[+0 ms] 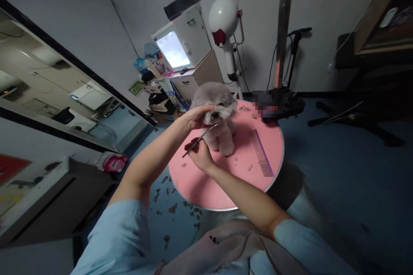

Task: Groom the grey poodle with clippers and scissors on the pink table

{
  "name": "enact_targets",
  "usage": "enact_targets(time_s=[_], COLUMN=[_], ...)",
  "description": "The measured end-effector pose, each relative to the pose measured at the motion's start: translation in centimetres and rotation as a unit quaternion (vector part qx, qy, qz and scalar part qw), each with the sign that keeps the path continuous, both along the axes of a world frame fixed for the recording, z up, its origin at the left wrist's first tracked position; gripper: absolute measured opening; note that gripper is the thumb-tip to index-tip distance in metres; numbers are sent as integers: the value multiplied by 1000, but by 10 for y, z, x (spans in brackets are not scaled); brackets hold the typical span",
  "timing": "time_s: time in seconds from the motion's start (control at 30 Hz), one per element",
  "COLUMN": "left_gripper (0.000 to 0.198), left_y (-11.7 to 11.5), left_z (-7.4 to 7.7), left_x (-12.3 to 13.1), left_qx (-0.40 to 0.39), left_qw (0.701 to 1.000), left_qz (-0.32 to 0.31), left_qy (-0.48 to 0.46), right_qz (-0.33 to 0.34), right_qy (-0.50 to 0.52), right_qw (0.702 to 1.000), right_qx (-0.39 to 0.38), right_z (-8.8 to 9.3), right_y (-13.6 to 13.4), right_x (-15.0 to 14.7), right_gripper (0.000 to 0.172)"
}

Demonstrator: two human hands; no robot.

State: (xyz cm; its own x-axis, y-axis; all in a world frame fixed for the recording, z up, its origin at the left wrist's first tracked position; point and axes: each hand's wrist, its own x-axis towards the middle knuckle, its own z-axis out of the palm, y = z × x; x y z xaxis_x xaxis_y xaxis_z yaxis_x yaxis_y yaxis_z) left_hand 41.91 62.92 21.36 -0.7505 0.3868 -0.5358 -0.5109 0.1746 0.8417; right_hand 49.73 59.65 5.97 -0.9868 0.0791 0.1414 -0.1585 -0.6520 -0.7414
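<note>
A fluffy grey dog [213,94] with a rounded trim sits upright on a round pink grooming table [213,193], facing me. My left hand [197,116] is closed around the side of its face, fingers lying across the muzzle and under one eye. Just below, my right hand [201,154] grips curved scissors [208,131]; their blades point up and right, close under the dog's chin. Whether the blades are parted I cannot tell. A metal comb [262,154] with a purple spine lies on the table to the right. Tufts of cut fur dot the pink surface.
A metal grooming arm [284,21] rises behind the table and bends overhead. A white stand dryer [223,17] stands at the back. A cluttered cabinet [200,73] is beyond the dog. Fur clippings [172,208] litter the blue floor. A black-framed mirror [80,60] is at left.
</note>
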Motion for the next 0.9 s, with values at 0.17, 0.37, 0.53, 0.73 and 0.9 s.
enact_targets(time_s=[0.17,0.37,0.53,0.73,0.9], left_gripper=[17,12,13,12,10], left_y=[1,4,7,11,15], left_z=[0,-6,-4,-8,-10], left_x=[3,2,5,7,11], left_qx=[-24,28,14,21,11], left_qw=[1000,999,999,999,999], left_qz=[-3,-22,-20,-16,-18], left_qy=[-18,-20,-29,-29,-34], right_qz=[-37,-20,-64,-71,-136], right_qy=[19,-8,26,16,27], right_qw=[999,999,997,995,983], right_qx=[7,25,26,67,121], right_z=[8,0,4,-10,-19], right_y=[-1,-7,2,3,11], right_x=[1,9,4,6,8], right_gripper=[38,33,40,27,36])
